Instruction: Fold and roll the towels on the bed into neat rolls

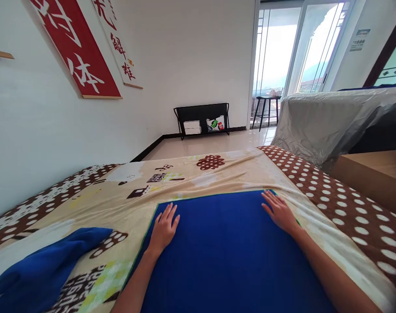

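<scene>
A blue cloth point(224, 248) with a thin green edge lies spread flat on a patterned blanket point(185, 180). My left hand point(164, 227) rests on the cloth near its far left corner, palm down with the fingers stretched out. Near the far right corner, my right hand point(279, 211) lies flat on the same cloth, fingers extended toward its far edge. Neither hand grips anything. A second blue cloth point(51, 265), crumpled, sits on the blanket to the left. The near part of the spread cloth runs out of view at the bottom.
Beyond the blanket, a black rack point(202, 114) stands against the wall with white boxes and a bag in it. A dark stool point(266, 108) is by the glass door. At right are a plastic-covered piece of furniture point(312, 121) and a wooden surface point(374, 167).
</scene>
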`<state>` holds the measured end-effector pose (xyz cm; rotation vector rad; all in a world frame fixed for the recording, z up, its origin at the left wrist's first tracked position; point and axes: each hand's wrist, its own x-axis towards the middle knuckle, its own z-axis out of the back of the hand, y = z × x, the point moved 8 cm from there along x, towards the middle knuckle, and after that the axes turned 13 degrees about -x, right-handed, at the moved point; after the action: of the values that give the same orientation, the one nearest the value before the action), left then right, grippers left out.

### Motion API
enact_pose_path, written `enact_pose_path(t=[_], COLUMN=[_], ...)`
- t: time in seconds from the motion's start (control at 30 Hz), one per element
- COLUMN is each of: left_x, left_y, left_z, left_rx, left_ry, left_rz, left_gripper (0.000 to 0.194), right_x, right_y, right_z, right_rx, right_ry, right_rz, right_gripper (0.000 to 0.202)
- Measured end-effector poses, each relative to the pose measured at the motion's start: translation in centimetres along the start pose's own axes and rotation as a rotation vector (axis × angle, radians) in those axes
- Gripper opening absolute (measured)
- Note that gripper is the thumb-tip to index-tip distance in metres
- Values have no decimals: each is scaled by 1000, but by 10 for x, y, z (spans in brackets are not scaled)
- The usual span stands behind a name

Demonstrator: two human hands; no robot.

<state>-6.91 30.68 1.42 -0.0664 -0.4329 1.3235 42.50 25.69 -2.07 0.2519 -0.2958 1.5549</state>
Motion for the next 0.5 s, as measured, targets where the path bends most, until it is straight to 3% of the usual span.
enact_pose_path(t=[0.07,0.13,0.37,0.43,0.5], left_x=[-39,-77,-191,-212,-221], left_y=[-1,15,105,111,89], left_z=[0,7,41,51,64], left_rx=[-22,-17,76,115,148], left_ry=[86,119,116,22,-137], left_rz=[-64,-36,110,144,157], left_gripper=[53,54,58,55,54], right_x=[-34,-68,-171,-195,-207], right_y=[8,-5,-105,-110,-88], right_z=[-1,-2,-6,2,23], right_rx=[7,-2,-87,-162,-221], right_ry=[42,71,96,24,-95], right_rz=[87,67,-117,-142,-173], right_gripper=[58,62,66,64,63])
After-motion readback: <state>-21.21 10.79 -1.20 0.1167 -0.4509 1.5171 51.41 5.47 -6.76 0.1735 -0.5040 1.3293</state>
